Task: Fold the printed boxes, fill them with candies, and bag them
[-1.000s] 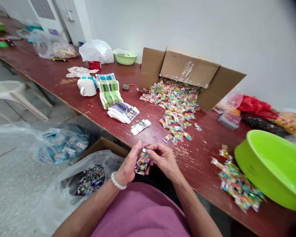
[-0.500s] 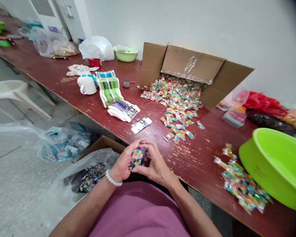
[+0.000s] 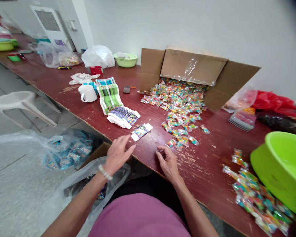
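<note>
My left hand (image 3: 118, 154), with a pale bead bracelet (image 3: 105, 172) at the wrist, is over the table's front edge, fingers stretched out and nothing in them. Just beyond its fingertips a flattened printed carton (image 3: 141, 132) lies on the table, beside a fanned stack of purple cartons (image 3: 124, 116). My right hand (image 3: 168, 164) rests at the table edge, empty, its fingers loosely bent and thumb apart. Past it lie small wrapped candies (image 3: 181, 128), spilling from a cardboard box (image 3: 193, 64). Under my left forearm, a clear plastic bag (image 3: 71, 186) holds dark printed packs (image 3: 102, 192), partly hidden.
A green basin (image 3: 273, 164) stands at right beside a candy pile (image 3: 256, 194). Green carton sheets (image 3: 110, 97), a white mug (image 3: 87, 93) and a small orange-handled tool (image 3: 126, 89) are left of the box. A bag of blue packs (image 3: 69, 149) and a stool (image 3: 22, 102) stand at lower left.
The small printed box that both hands held is no longer in them. My hands have parted, the left moving up and left toward the flat carton, the right shifting to the right.
</note>
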Demonstrator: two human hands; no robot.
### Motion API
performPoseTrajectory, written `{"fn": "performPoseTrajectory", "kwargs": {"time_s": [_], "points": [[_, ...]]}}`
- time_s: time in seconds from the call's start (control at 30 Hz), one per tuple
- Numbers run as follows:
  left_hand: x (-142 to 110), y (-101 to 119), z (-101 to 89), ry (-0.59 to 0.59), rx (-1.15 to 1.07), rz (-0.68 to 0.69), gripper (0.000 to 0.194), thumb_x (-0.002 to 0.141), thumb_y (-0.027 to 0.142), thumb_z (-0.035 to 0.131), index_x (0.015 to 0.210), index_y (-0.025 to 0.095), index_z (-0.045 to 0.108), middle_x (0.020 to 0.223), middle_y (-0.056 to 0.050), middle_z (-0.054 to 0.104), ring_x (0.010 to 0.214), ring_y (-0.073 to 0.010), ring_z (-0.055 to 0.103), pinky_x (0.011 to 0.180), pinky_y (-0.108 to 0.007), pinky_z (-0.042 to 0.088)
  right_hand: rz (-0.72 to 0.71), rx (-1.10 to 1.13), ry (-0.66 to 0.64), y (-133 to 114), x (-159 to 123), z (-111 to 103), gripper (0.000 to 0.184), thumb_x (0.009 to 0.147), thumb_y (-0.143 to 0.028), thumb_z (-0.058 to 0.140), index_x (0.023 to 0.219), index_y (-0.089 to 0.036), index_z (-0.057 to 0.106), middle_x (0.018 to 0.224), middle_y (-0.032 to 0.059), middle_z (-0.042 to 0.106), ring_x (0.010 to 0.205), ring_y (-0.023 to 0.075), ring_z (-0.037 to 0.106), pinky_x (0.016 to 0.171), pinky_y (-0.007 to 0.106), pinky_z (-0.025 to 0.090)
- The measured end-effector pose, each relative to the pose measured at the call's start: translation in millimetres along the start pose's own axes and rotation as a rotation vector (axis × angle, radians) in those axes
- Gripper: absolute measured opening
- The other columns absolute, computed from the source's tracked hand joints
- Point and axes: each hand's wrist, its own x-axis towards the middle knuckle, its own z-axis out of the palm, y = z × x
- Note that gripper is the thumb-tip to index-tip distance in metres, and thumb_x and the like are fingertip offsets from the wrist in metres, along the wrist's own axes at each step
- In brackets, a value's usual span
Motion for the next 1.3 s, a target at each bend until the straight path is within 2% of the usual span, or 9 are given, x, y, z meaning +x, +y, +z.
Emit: {"fn": "performPoseTrajectory", "kwargs": {"time_s": [0.1, 0.27, 0.6, 0.77, 0.87, 0.93, 1.13, 1.2, 1.3], "points": [[51, 26, 26.4, -0.046, 0.162, -0.026, 0.064, 0.093, 0.050, 0.051, 0.144, 0.012, 0.043, 0.137, -0.019, 0.055, 0.117, -0.0332, 0.055, 0.098, -0.042, 0.046, -0.035, 0.012, 0.008, 3, -3, 1, 0.018, 0.090, -0.029, 0.055, 0.101, -0.018, 0.066, 0.083, 0.0036, 0.068, 0.069, 0.0178, 0.060, 0.069, 0.031, 0.048], [85, 22, 43.3, -0.112, 0.212, -0.032, 0.054, 0.088, 0.049, 0.058, 0.131, 0.017, 0.055, 0.124, -0.016, 0.062, 0.110, -0.0318, 0.059, 0.088, -0.039, 0.049, -0.045, 0.039, 0.029, 2, -3, -1, 0.015, 0.090, -0.025, 0.056, 0.098, -0.018, 0.067, 0.089, 0.0052, 0.070, 0.076, 0.0188, 0.063, 0.073, 0.031, 0.049], [86, 25, 27.0, 0.012, 0.191, -0.052, 0.057, 0.089, 0.050, 0.055, 0.139, 0.024, 0.050, 0.133, -0.010, 0.062, 0.112, -0.0312, 0.060, 0.090, -0.039, 0.048, -0.034, 0.110, 0.048, -1, 0, -2, 0.015, 0.088, -0.027, 0.058, 0.094, -0.018, 0.068, 0.088, 0.0061, 0.070, 0.079, 0.0202, 0.063, 0.077, 0.033, 0.049], [47, 56, 5.2, 0.119, 0.106, 0.106, 0.059, 0.081, 0.041, 0.066, 0.136, 0.022, 0.055, 0.122, -0.012, 0.067, 0.107, -0.0319, 0.060, 0.091, -0.042, 0.046, 0.260, 0.537, 0.054, -13, 1, -2, 0.039, 0.084, -0.041, 0.065, 0.116, -0.020, 0.061, 0.097, 0.0053, 0.070, 0.068, 0.0157, 0.061, 0.058, 0.026, 0.048], [11, 74, -0.2, -0.012, -0.134, 0.165, 0.062, 0.078, 0.035, 0.070, 0.137, 0.027, 0.054, 0.126, -0.010, 0.065, 0.112, -0.0319, 0.058, 0.095, -0.046, 0.043, 0.362, 0.835, 0.050, -28, 0, -6, 0.038, 0.083, -0.046, 0.067, 0.111, -0.020, 0.062, 0.092, 0.0033, 0.071, 0.069, 0.0157, 0.063, 0.057, 0.025, 0.049], [-4, 78, -2.7, -0.144, -0.489, 0.002, 0.070, 0.075, 0.036, 0.072, 0.140, 0.025, 0.049, 0.130, -0.010, 0.063, 0.115, -0.0304, 0.058, 0.097, -0.045, 0.044, 0.333, 0.879, 0.043, -38, -2, -12, 0.032, 0.084, -0.045, 0.068, 0.103, -0.020, 0.065, 0.087, 0.0017, 0.070, 0.071, 0.0161, 0.062, 0.064, 0.026, 0.050], [-11, 69, -9.3, -1.077, -1.565, -0.339, 0.048, 0.074, 0.042, 0.076, 0.109, 0.011, 0.066, 0.098, -0.015, 0.073, 0.084, -0.0268, 0.071, 0.083, -0.041, 0.053, 0.207, 0.728, -0.196, -60, -12, -28, 0.025, 0.087, -0.044, 0.065, 0.087, -0.019, 0.063, 0.075, -0.0004, 0.065, 0.067, 0.0139, 0.058, 0.063, 0.025, 0.047], [-14, 68, -8.1, -1.164, -1.728, -0.364, 0.045, 0.069, 0.041, 0.080, 0.101, 0.012, 0.066, 0.088, -0.011, 0.072, 0.073, -0.0246, 0.071, 0.077, -0.041, 0.055, 0.149, 0.644, -0.228, -66, -14, -32, 0.022, 0.089, -0.041, 0.061, 0.097, -0.020, 0.063, 0.082, 0.0011, 0.066, 0.071, 0.0148, 0.060, 0.066, 0.026, 0.048], [-21, 72, -4.3, -1.030, -1.751, -0.412, 0.038, 0.070, 0.042, 0.080, 0.091, 0.013, 0.066, 0.077, -0.004, 0.065, 0.059, -0.0156, 0.064, 0.066, -0.034, 0.054, 0.003, 0.327, 0.017, -74, -19, -36, 0.032, 0.085, -0.031, 0.066, 0.115, -0.022, 0.058, 0.103, 0.0058, 0.065, 0.084, 0.0186, 0.060, 0.075, 0.032, 0.050]]}}
